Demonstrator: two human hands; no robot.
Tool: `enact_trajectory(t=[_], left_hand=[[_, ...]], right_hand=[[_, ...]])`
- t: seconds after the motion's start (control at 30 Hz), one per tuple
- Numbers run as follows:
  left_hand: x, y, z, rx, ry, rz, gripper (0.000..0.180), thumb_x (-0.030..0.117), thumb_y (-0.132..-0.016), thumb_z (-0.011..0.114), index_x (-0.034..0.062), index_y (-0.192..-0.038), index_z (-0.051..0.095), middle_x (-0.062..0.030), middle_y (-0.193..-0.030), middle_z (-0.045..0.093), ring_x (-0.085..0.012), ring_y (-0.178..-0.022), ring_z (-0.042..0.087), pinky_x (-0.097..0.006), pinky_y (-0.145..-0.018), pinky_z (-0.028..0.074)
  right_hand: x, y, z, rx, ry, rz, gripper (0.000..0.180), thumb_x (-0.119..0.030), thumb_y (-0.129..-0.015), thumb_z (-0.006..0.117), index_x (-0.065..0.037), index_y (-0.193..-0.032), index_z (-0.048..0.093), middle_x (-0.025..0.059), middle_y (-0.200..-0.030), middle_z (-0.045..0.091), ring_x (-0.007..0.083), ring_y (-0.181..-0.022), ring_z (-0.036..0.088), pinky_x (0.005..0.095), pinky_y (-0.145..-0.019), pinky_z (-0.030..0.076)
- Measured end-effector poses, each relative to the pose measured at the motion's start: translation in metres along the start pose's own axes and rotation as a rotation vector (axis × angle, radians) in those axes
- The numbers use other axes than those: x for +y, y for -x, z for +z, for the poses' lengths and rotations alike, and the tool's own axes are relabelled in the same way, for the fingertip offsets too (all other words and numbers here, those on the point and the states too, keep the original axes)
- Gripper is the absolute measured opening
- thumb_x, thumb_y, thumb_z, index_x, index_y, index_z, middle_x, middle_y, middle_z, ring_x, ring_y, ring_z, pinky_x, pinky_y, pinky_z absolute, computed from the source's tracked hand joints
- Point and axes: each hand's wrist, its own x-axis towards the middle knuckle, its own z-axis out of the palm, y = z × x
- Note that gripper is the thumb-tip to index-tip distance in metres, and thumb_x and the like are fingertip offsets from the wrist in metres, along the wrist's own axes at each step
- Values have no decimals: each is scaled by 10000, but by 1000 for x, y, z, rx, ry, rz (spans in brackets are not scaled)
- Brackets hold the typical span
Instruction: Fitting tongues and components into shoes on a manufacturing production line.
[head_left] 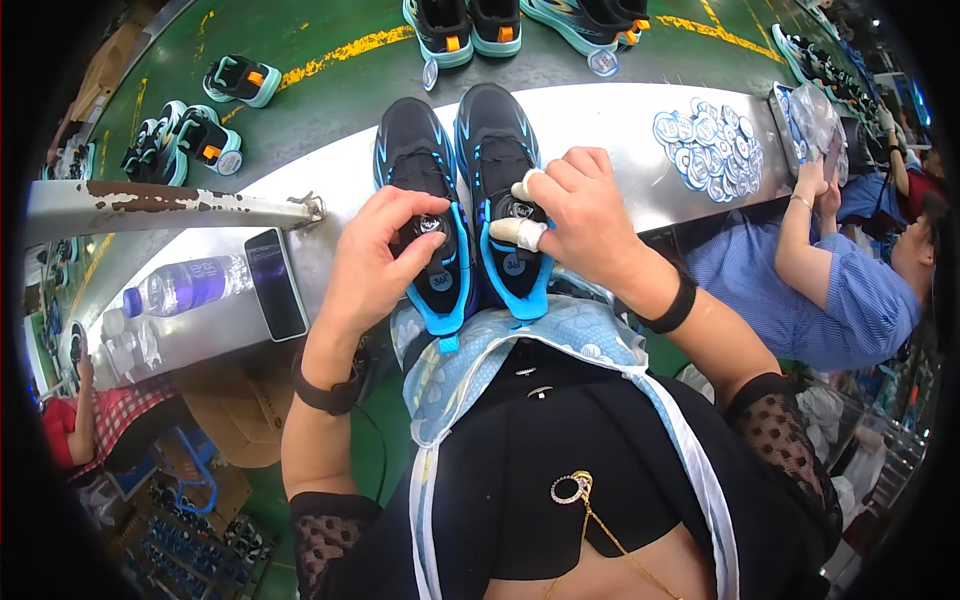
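A pair of black sneakers with bright blue collars stands side by side on the metal table, toes pointing away from me: the left shoe (pixel 408 130) and the right shoe (pixel 495 115). Thumb and index finger of my left hand (pixel 375 250) close around a round black dial (pixel 430 223) on the left shoe's tongue. My right hand (pixel 575 215), with pale covers on its thumb and index finger, pinches a similar dial (pixel 521 211) on the right shoe's tongue. Round labels show on both insoles. The heels rest close against my light blue patterned apron (pixel 480 355).
Round blue-and-white tags (pixel 712 150) lie piled at right, near a tray (pixel 788 125). At left are a phone (pixel 275 285), a bottle (pixel 195 287) and a worn metal bar (pixel 170 205). More sneakers (pixel 240 80) stand on the green surface beyond. A co-worker (pixel 800 275) sits at right.
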Motion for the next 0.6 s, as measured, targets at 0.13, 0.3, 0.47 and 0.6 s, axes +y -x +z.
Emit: enact_trajectory(t=[0.13,0.3,0.47,0.6], left_hand=[[0,-1,1,23,-29,26,255,37,-808,683,59,-1062,687,-30,-914,589,-121,-775,561,-249,-675,450],[2,-5,2,12,-34,23,260,44,-804,688,65,-1064,690,-32,-927,596,-125,-787,562,-247,-682,445],[4,-4,9,80,-52,32,300,45,-790,675,65,-1088,685,-10,-984,598,-97,-772,479,-234,-682,389],[5,-4,12,122,-189,-19,332,70,-773,710,73,-1103,680,-49,-997,609,-166,-896,575,-277,-740,455]], right_hand=[[5,-1,-15,-215,-279,59,402,-279,-699,795,-156,-1063,677,50,-814,544,261,-838,537,398,-811,394],[0,7,1,7,-80,-21,392,-273,-709,792,-103,-1043,678,49,-806,523,256,-814,508,393,-826,381],[1,5,-5,-17,-11,44,361,-294,-709,783,-94,-981,654,44,-824,541,262,-835,510,400,-844,372],[7,7,-3,-61,-79,-47,390,-323,-678,799,-90,-950,642,45,-810,532,261,-827,499,405,-825,371]])
